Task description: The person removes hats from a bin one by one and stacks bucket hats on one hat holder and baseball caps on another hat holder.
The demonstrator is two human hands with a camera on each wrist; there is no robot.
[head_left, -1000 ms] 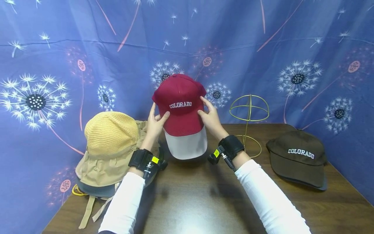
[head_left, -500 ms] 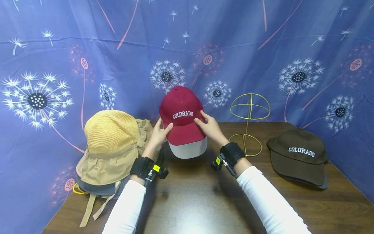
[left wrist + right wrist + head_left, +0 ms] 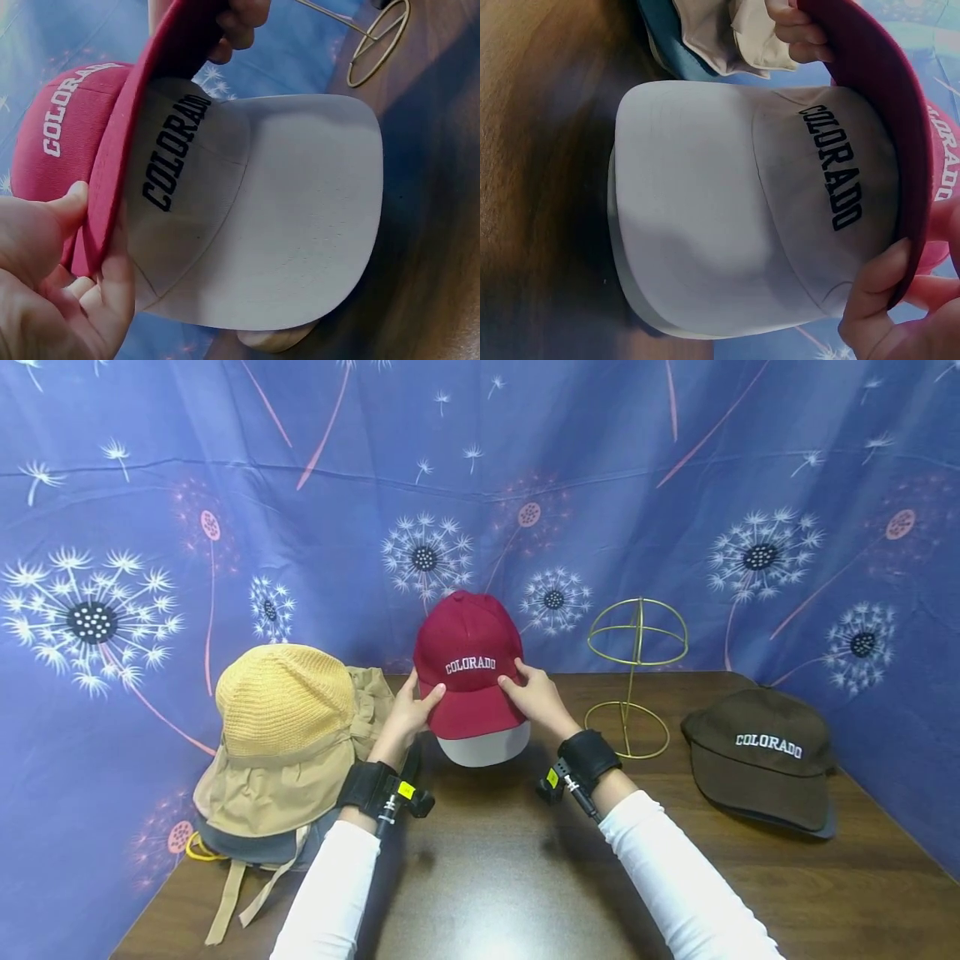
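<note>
A dark red baseball cap (image 3: 468, 635) with white COLORADO lettering sits in the middle of the head view. My left hand (image 3: 409, 710) pinches its left edge by the brim, thumb on top and fingers below. On the opposite edge, my right hand (image 3: 537, 695) pinches it the same way. Directly under the red cap is a pale grey cap (image 3: 307, 195) with black COLORADO lettering, its crown partly covered. Both wrist views show the red brim (image 3: 889, 82) over that crown. What supports the pale cap is hidden.
A yellow knit hat (image 3: 285, 702) lies atop a beige hat (image 3: 273, 797) and a dark brim at left. Right of the hands stands a gold wire hat stand (image 3: 632, 685). A dark brown COLORADO cap (image 3: 761, 760) rests on the wooden table (image 3: 510, 868), before a blue curtain.
Both hands have lowered the red cap over the pale cap, slightly to the right at first. Less of the pale brim shows now in the head view. The other hats stay put.
</note>
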